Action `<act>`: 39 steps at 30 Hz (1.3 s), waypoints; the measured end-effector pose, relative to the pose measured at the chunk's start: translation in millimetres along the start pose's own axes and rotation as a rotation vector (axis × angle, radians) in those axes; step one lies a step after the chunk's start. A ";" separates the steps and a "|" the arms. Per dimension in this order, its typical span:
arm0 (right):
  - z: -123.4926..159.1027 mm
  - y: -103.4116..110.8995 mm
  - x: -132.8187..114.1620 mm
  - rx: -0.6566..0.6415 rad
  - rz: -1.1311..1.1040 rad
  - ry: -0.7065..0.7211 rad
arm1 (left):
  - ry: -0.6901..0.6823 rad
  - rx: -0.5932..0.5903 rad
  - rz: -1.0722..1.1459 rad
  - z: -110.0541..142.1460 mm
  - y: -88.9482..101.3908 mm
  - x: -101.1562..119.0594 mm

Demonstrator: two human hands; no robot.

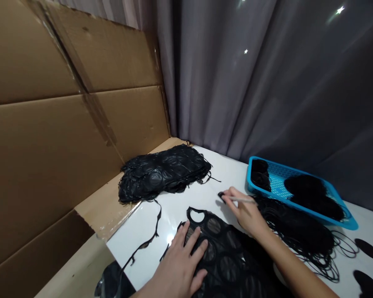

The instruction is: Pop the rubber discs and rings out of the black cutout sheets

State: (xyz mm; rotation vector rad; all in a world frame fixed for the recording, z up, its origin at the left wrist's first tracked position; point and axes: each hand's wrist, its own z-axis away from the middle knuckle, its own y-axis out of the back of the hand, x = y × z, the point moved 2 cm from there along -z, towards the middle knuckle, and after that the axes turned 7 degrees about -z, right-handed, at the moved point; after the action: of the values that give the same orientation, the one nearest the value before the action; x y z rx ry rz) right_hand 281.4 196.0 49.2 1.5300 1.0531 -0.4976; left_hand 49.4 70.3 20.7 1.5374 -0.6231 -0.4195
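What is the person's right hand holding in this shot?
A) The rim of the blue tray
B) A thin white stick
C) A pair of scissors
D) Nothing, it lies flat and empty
B: the right hand grips a thin white stick in its fingers, while the left hand lies flat on the black perforated sheet.

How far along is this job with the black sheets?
Seemingly done: black pieces sit in the blue tray, with black loops beside it. In hand: the left hand presses a holed black sheet while the right hand holds a white stick. Left: a thick stack of similar sheets.
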 end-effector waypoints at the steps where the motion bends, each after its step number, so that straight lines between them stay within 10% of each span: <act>1: 10.4 -4.3 -4.4 -0.091 -0.049 -0.006 | 0.005 0.005 0.000 -2.1 0.3 -0.3; 5: 42.7 -26.8 -13.4 -0.273 -0.151 -0.011 | -0.014 0.054 0.044 -12.0 -0.2 -1.2; 30: 53.5 -35.4 -18.6 -0.285 -0.128 -0.005 | -0.013 0.012 0.010 -11.6 -5.4 -0.3; 36: 63.9 -54.1 -14.4 -0.207 0.196 0.248 | -0.019 0.003 0.004 -12.0 -6.6 -1.0; 39: 44.2 -33.2 2.9 0.041 0.232 0.189 | -0.016 0.001 -0.012 -11.8 -4.9 -2.4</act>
State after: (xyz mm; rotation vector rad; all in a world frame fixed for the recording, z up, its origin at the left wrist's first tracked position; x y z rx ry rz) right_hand 265.9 153.6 17.2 1.7354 0.9964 -0.2182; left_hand 55.4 81.1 16.4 1.5408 -0.6267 -0.4411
